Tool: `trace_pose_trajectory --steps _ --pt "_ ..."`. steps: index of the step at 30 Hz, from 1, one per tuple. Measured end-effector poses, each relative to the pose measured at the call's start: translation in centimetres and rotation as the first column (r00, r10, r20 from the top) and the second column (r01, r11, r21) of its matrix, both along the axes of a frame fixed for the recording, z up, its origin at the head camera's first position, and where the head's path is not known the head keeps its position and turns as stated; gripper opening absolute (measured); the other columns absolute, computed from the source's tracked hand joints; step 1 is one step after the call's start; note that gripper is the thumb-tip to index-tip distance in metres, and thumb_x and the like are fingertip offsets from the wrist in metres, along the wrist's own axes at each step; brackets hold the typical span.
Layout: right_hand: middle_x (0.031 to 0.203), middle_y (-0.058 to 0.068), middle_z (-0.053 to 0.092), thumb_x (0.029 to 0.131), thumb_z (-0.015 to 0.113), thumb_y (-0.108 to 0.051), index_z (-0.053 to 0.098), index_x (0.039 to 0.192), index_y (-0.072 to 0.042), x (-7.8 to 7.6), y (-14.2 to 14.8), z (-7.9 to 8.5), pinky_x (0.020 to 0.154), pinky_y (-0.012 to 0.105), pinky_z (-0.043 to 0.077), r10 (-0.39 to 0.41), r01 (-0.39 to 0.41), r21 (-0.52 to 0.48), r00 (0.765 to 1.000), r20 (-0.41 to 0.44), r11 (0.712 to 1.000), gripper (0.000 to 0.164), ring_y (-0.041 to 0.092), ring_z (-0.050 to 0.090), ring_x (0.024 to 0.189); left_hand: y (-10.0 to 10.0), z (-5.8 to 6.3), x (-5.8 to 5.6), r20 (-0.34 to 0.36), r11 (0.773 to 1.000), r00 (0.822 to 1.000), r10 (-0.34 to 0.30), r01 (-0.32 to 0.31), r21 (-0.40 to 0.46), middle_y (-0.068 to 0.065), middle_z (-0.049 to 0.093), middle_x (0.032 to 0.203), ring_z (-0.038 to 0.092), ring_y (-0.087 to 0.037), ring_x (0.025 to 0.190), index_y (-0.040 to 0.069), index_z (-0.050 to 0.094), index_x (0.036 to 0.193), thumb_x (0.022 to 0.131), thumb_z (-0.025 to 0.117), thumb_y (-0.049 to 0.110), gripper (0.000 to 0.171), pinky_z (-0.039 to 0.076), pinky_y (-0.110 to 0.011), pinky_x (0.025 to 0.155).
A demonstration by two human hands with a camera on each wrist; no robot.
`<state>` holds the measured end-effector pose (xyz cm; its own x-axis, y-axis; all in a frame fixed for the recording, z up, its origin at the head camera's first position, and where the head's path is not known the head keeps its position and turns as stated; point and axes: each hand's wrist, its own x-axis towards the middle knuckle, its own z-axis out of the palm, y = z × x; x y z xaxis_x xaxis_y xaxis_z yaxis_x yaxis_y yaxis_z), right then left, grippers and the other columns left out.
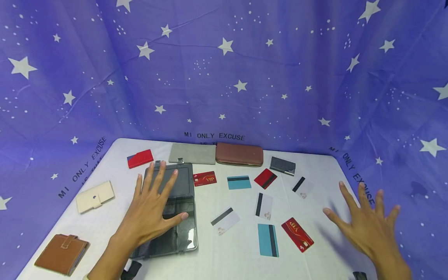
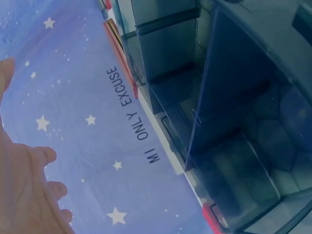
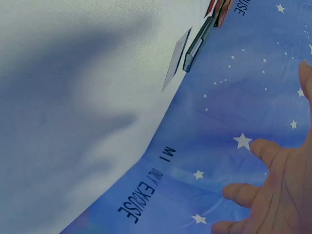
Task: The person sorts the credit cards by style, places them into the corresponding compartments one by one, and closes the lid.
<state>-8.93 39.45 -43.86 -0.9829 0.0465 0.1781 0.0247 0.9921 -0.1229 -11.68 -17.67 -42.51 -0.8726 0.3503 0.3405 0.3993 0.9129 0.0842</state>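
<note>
My left hand (image 1: 148, 212) is held with straight, spread fingers above a dark translucent compartment box (image 1: 185, 229), and holds nothing. The left wrist view shows the box's dividers (image 2: 195, 117) close by. Off to the right, my right hand (image 1: 371, 225) hovers over the table, fingers spread, also holding nothing. Between the hands lie several loose cards: a red VIP card (image 1: 297, 234), blue cards (image 1: 266, 240) (image 1: 239, 182), white cards (image 1: 225, 221) (image 1: 265, 206) (image 1: 303, 187), a dark red card (image 1: 265, 178) and another VIP card (image 1: 205, 178) beside the box.
Along the back edge lie a grey wallet (image 1: 192, 153), a brown zip wallet (image 1: 239, 154) and a dark card case (image 1: 282, 165). At the left are a red case (image 1: 140, 158), a cream wallet (image 1: 95, 196) and a brown wallet (image 1: 62, 254). A starry purple cloth (image 1: 224, 77) surrounds the white table.
</note>
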Motion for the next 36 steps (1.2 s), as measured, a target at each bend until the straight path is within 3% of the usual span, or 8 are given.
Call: trace_pose_trajectory --steps 7,11,15,19,22,28,31,36 --pt "0.162 0.025 -0.008 0.088 0.054 -0.070 0.005 0.160 -0.036 -0.1 -0.6 0.3 0.093 0.076 -0.031 0.007 -0.007 0.012 1.000 0.010 1.000 0.093 0.064 -0.020 0.137 0.1 -0.3 -0.1 -0.019 1.000 1.000 -0.002 0.002 -0.012 -0.006 -0.004 0.169 -0.007 -0.036 0.155 0.025 0.017 0.161 0.075 0.046 0.090 0.111 0.007 -0.066 0.119" --pt "0.162 0.028 0.001 0.087 0.055 -0.071 0.007 0.160 -0.036 0.0 -1.1 0.2 0.095 0.080 -0.024 0.015 -0.014 0.031 1.000 -0.014 0.999 0.095 0.065 -0.012 0.140 0.3 -0.3 0.0 -0.014 1.000 1.000 0.001 -0.001 -0.018 -0.005 -0.006 0.169 -0.003 -0.038 0.155 0.026 0.017 0.161 0.075 0.045 0.091 0.111 0.003 -0.064 0.120" --pt "0.157 0.030 0.028 0.087 0.061 -0.066 0.016 0.160 -0.031 0.2 -2.4 -0.1 0.103 0.083 -0.004 0.072 -0.072 -0.002 0.995 -0.075 0.997 0.093 0.061 0.014 0.142 0.2 -0.2 0.5 0.020 1.000 1.000 0.003 -0.003 -0.007 -0.005 -0.007 0.169 -0.005 -0.037 0.155 0.027 0.014 0.161 0.077 0.045 0.089 0.109 -0.005 -0.058 0.122" --pt "0.138 0.027 0.051 0.085 0.069 -0.059 0.030 0.158 -0.026 0.6 -4.6 -0.7 0.096 0.074 0.024 0.139 -0.150 -0.113 0.985 -0.098 0.982 0.089 0.053 0.040 0.124 0.0 -0.3 1.3 0.074 0.999 0.997 0.003 -0.006 0.046 -0.004 -0.006 0.169 -0.007 -0.033 0.155 0.028 0.011 0.161 0.080 0.050 0.083 0.105 -0.008 -0.052 0.123" --pt "0.127 0.021 0.059 0.082 0.073 -0.060 0.040 0.153 -0.022 0.8 -6.2 -1.2 0.091 0.067 0.035 0.160 -0.165 -0.190 0.986 -0.044 0.968 0.087 0.044 0.047 0.117 -0.3 -0.6 2.1 0.107 0.994 0.994 -0.003 -0.009 0.111 -0.001 -0.003 0.169 -0.003 -0.030 0.156 0.029 0.014 0.161 0.082 0.056 0.079 0.102 -0.001 -0.054 0.124" --pt "0.107 0.006 0.061 0.073 0.076 -0.067 0.054 0.137 -0.015 0.7 -8.3 -2.6 0.080 0.051 0.050 0.139 -0.096 -0.223 0.973 0.186 0.970 0.086 0.025 0.055 0.096 -1.7 -1.6 3.8 0.156 0.973 0.988 -0.015 -0.022 0.229 0.000 0.008 0.168 0.010 -0.031 0.155 0.031 0.020 0.160 0.079 0.069 0.070 0.102 0.020 -0.064 0.113" --pt "0.094 0.003 0.054 0.070 0.080 -0.065 0.058 0.128 -0.009 0.7 -8.7 -3.4 0.073 0.040 0.045 0.110 -0.061 -0.204 0.965 0.237 0.977 0.084 0.021 0.050 0.088 -2.9 -2.2 4.7 0.196 0.959 0.981 -0.001 -0.054 0.277 -0.002 0.016 0.167 0.019 -0.035 0.152 0.033 0.022 0.159 0.077 0.077 0.063 0.103 0.023 -0.066 0.108" --pt "0.088 0.004 0.048 0.066 0.084 -0.061 0.059 0.114 -0.002 0.8 -9.1 -4.0 0.069 0.035 0.039 0.058 0.000 -0.216 0.963 0.262 0.976 0.080 0.021 0.046 0.084 -5.0 -3.1 6.3 0.233 0.947 0.971 0.050 -0.121 0.298 -0.013 0.030 0.161 0.031 -0.042 0.142 0.033 0.027 0.158 0.076 0.082 0.053 0.101 0.028 -0.069 0.101"
